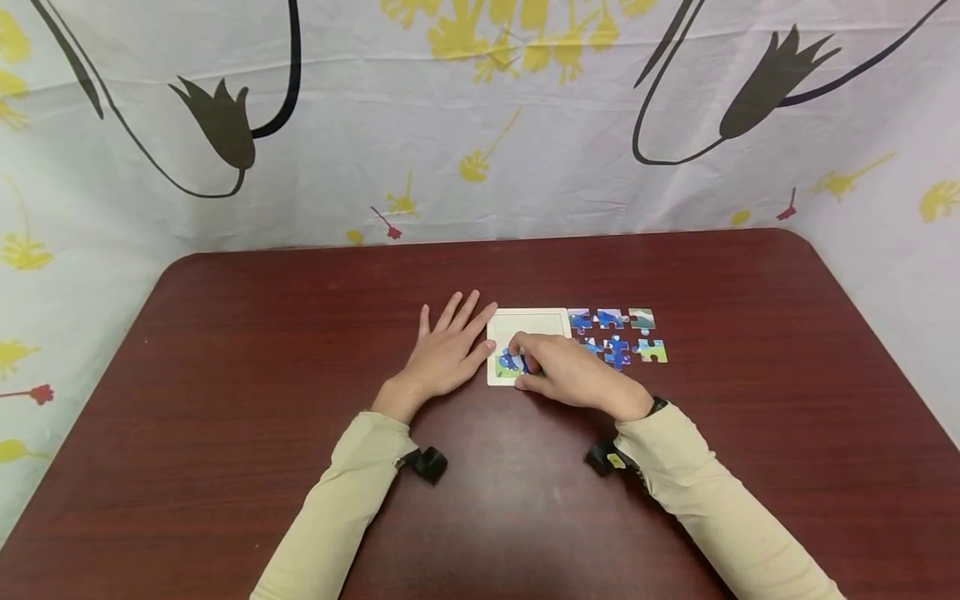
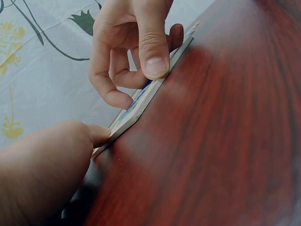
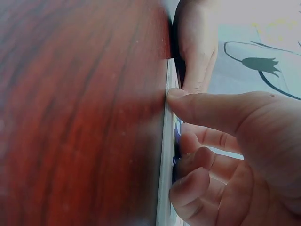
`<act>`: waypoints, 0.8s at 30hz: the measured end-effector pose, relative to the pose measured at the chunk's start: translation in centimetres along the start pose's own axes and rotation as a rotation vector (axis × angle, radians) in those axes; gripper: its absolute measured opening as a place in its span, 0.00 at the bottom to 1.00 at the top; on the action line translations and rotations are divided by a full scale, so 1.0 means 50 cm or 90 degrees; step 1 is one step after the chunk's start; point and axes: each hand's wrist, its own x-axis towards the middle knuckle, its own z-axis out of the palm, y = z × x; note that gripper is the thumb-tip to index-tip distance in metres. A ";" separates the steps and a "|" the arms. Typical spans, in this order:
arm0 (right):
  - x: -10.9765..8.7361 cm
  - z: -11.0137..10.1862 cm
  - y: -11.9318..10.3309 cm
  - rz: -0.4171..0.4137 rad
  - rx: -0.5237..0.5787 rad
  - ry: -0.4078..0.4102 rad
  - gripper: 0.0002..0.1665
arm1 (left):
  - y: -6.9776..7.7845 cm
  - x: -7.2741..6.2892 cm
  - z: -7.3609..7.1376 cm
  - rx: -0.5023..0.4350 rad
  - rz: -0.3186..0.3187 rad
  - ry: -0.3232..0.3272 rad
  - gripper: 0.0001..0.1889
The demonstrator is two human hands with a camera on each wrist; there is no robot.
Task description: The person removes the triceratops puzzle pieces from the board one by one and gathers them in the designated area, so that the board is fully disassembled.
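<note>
A pale puzzle tray point(image 1: 529, 312) lies on the table, with blue and green puzzle pieces point(image 1: 508, 363) set into its lower left. My left hand point(image 1: 442, 354) is flat with spread fingers, thumb and index touching the tray's left edge. Over the tray's lower right my right hand point(image 1: 573, 371) bends its fingers. In the left wrist view, its thumb point(image 2: 156, 66) rests at the tray's near rim, while a fingertip touches the pieces; a gap shows between the two. The right hand hides part of the tray. Several loose puzzle pieces point(image 1: 617, 352) lie just right of it.
The dark red wooden table point(image 1: 262, 350) has rounded far corners. A white cloth point(image 1: 315, 167) printed with flowers hangs behind it and at both sides. Each wrist wears a black camera, such as the left wrist camera point(image 1: 431, 465).
</note>
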 end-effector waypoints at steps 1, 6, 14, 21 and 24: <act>0.000 0.000 0.001 0.000 0.003 0.000 0.16 | 0.000 0.000 0.000 0.000 0.001 0.001 0.30; 0.001 0.002 0.004 0.001 0.014 0.000 0.16 | -0.001 0.002 0.001 0.006 0.002 0.004 0.30; 0.002 0.003 0.003 0.003 0.008 0.003 0.15 | -0.001 0.001 0.001 0.003 -0.002 0.002 0.30; 0.002 0.001 -0.002 -0.001 -0.003 0.020 0.16 | -0.002 0.003 0.003 0.004 -0.001 0.004 0.30; 0.001 0.002 -0.006 0.005 -0.003 0.029 0.16 | -0.003 0.003 0.004 0.002 -0.002 0.005 0.30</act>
